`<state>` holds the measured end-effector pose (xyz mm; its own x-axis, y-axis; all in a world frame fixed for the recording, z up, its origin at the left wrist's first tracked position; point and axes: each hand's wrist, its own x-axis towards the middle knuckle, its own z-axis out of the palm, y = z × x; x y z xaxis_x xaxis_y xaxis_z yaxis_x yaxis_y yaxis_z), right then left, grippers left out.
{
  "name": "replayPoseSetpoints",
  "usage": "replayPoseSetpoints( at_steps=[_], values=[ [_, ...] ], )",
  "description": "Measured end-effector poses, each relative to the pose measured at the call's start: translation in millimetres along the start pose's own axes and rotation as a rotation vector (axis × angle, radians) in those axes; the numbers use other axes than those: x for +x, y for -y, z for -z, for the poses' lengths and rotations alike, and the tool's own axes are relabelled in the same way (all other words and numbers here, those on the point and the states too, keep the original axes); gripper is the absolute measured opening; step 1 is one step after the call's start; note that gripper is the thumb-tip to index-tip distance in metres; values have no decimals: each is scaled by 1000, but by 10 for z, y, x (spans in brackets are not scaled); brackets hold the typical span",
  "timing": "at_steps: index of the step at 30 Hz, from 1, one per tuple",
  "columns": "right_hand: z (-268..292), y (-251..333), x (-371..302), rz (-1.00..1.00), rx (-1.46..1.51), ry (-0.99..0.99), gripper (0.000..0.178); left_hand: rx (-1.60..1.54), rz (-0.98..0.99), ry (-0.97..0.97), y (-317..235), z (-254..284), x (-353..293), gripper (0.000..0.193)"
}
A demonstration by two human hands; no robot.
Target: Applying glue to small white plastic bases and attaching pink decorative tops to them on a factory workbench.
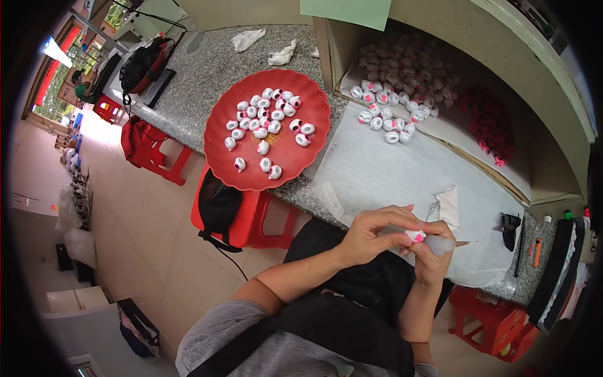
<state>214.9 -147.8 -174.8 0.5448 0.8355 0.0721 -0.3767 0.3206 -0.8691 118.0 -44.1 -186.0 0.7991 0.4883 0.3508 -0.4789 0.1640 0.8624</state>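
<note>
My left hand [372, 237] pinches a small white rounded piece with a pink patch [415, 236] between thumb and fingers. Right beside it, my right hand [432, 259] is closed around a translucent squeeze bottle [440, 244], whose thin needle tip [466, 243] points to the right, away from the piece. Both hands are close together over the near edge of the white sheet [377, 173]. To the left, a red scalloped tray [220, 151] holds many similar white pieces with pink parts. More white pieces [391, 122] are gathered at the sheet's far edge.
A shelf compartment [527, 147] at the back right holds a heap of white pieces [408, 63] and a pile of pink bits [493, 129]. Crumpled tissue [448, 206] lies on the sheet, an orange pen-like tool [537, 252] at right. Red stools [251, 220] stand below the speckled counter [207, 60].
</note>
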Motion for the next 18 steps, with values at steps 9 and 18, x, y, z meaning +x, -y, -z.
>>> replayPoseSetpoints(
  at_steps=[9,18],
  values=[
    [-60,24,170,-140,-74,11,42,838,-188,-325,-477,536,7,26],
    [258,107,134,-26,-199,-21,51,1458,-349,-188,-444,672,992,28]
  ],
)
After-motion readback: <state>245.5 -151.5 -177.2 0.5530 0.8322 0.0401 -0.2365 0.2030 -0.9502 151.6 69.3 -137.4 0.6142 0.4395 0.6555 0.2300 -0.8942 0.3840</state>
